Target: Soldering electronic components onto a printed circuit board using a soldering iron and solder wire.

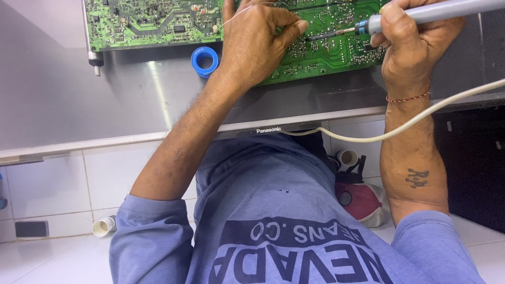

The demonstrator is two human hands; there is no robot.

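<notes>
Green circuit board [158, 23] under left hand [252, 42] pinching solder wire [236, 16]; right hand [410, 42] gripping soldering iron [421, 16]. Risk: fingers [294, 29] near tip, possibly burnt.

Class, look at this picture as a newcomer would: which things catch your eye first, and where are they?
The green circuit board along the top edge, lying on a grey metal panel. The right hand holds a soldering iron to it, while the left hand rests on the board beside a blue ring.

Open grey panel [79, 100] is seen at left of frame; passage at upper centre is blocked by blue tape roll [204, 61], and at right by white cord [421, 118].
</notes>
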